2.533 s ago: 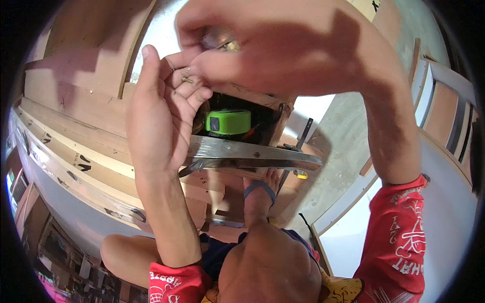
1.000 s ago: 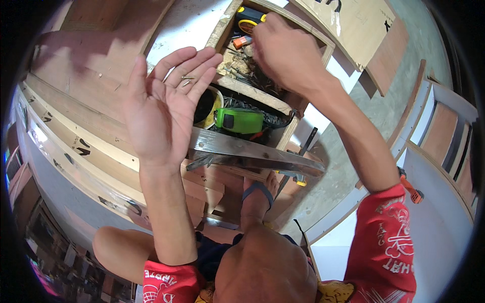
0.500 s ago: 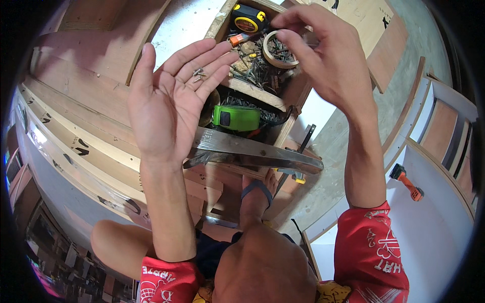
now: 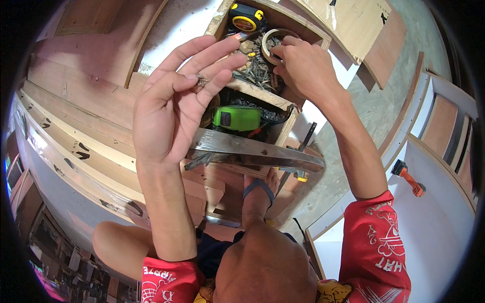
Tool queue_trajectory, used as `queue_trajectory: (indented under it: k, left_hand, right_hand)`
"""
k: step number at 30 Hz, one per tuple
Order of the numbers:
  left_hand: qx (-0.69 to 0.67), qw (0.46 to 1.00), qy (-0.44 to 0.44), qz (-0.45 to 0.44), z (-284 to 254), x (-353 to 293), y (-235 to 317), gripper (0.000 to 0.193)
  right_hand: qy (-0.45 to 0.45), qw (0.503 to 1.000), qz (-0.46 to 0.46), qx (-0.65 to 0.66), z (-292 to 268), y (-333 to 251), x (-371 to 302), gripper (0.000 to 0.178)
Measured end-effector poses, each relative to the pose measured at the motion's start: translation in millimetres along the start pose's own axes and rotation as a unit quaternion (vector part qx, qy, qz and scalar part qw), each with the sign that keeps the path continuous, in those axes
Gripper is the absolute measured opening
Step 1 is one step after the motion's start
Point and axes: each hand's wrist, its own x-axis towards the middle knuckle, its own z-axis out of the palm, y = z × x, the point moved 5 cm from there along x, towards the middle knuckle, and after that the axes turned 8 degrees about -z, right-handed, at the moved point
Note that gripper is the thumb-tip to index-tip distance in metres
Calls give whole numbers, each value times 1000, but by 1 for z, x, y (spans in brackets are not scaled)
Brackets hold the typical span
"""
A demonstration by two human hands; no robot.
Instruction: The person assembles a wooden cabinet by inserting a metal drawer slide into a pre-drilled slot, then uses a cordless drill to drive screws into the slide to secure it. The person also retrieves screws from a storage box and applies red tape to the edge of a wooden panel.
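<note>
My left hand (image 4: 169,108) is held palm up and flat over the wooden boards, with a few small screws (image 4: 201,80) resting on its fingers. My right hand (image 4: 303,68) pinches a pale roll of tape (image 4: 269,44) just above the upper compartment of an open wooden toolbox (image 4: 283,129). That compartment holds a heap of screws and nails (image 4: 255,68) and a yellow-and-black tape measure (image 4: 246,17). A green tape measure (image 4: 236,117) lies in the lower compartment, just right of my left palm.
A flat metal bar (image 4: 262,151) lies across the toolbox's near edge. My sandalled foot (image 4: 257,189) stands below it. Wooden boards (image 4: 76,116) run along the left, plywood panels (image 4: 353,25) at the top right. An orange-handled tool (image 4: 410,178) lies on a white surface to the right.
My hands, pinched together 2.5 s ago, have parted. The left opened flat with screws on it. The right reached into the box, picked up the tape roll and now holds it lower.
</note>
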Motion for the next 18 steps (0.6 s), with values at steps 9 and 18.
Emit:
queue_trajectory:
  k: [9, 18]
  left_hand:
    - [-95, 989, -111, -10, -10, -2, 4, 67]
    - [-86, 993, -77, -6, -5, 0, 1, 68]
  right_hand:
    - [29, 999, -10, 15, 11, 1, 2, 15]
    - [-11, 1000, 23, 17, 11, 3, 3, 16]
